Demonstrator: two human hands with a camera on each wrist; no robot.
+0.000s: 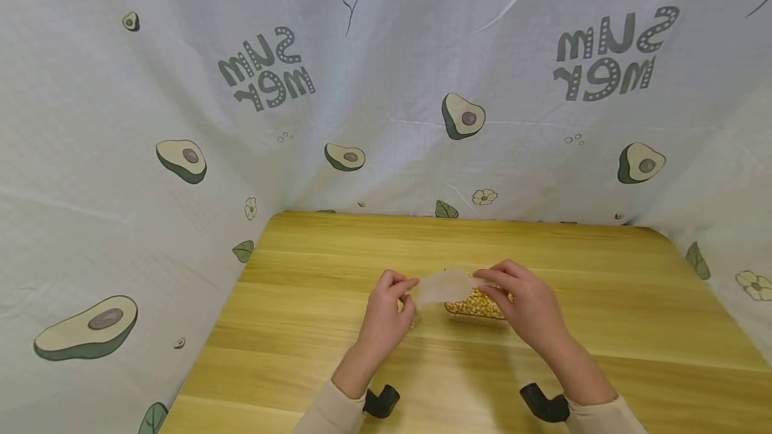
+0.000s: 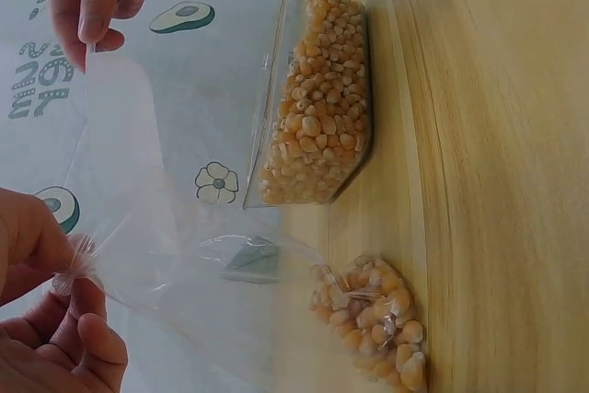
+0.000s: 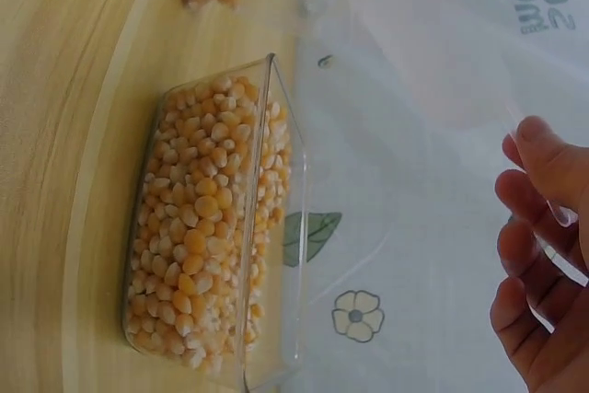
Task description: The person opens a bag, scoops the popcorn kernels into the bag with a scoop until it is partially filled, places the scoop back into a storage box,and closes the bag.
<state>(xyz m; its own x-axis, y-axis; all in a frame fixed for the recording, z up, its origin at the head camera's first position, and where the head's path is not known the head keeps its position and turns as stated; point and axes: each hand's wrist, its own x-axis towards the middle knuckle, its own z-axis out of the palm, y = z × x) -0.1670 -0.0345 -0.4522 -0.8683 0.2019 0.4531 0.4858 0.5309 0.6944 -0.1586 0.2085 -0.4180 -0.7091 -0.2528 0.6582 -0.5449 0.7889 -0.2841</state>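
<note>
My left hand pinches the gathered rim of a clear plastic bag. Corn kernels fill the bag's lower end, which sits at the tabletop. Between thumb and fingers, my right hand grips the thin handle of a milky, translucent plastic scoop. The scoop's wide end reaches left to the bag's mouth, close to my left fingers; no kernels show in it. Beneath and beside my right hand stands a clear rectangular container, with many yellow corn kernels heaped inside.
The wood-grain table holds the container and bag. A pale curtain printed with avocados surrounds its back and sides. Black curved pieces stick out by both wrists, next to the beige sleeves.
</note>
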